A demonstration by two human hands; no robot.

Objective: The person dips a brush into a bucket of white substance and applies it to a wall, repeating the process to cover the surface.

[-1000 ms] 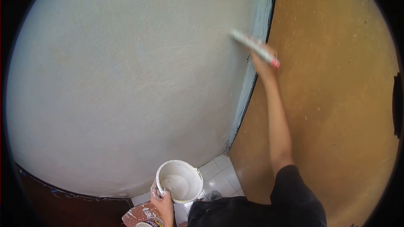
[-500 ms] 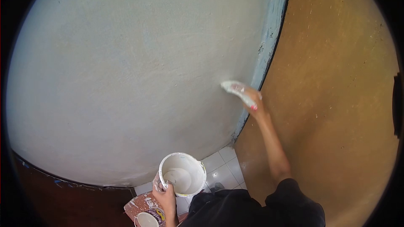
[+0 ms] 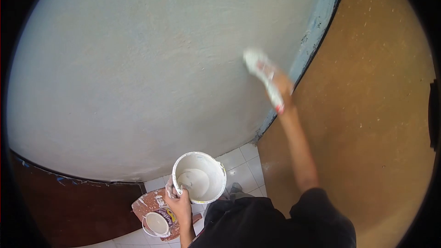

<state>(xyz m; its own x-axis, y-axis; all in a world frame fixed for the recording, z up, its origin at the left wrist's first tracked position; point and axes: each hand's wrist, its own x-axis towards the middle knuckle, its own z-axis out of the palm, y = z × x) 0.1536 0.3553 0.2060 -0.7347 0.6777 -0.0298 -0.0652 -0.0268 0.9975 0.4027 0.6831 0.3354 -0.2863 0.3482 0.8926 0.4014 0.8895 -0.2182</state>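
Note:
My right hand (image 3: 284, 86) is closed round the handle of a paintbrush (image 3: 255, 62), which is coated in white paint and has a red handle end. The brush head, smeared by motion, overlaps the pale grey-white wall (image 3: 138, 73) close to its right edge. Lower down, my left hand (image 3: 181, 205) grips the near left rim of a white bucket (image 3: 215, 174), thumb at the lip and paint on the fingers. White paint (image 3: 194, 183) lies in the bottom of the bucket, which tilts so that its inside shows.
A light blue strip (image 3: 317, 30) edges the wall beside a brown-yellow wall (image 3: 367, 101) on the right. Below left, a paint-spotted reddish stool (image 3: 148, 200) bears a small paint tub (image 3: 157, 224). White floor tiles (image 3: 241, 177) and a dark red-brown panel (image 3: 73, 211) also show.
My right hand and the paintbrush have moved upward along the wall. My left hand still holds the bucket. The view has shifted, bringing more of the stool and tub into sight.

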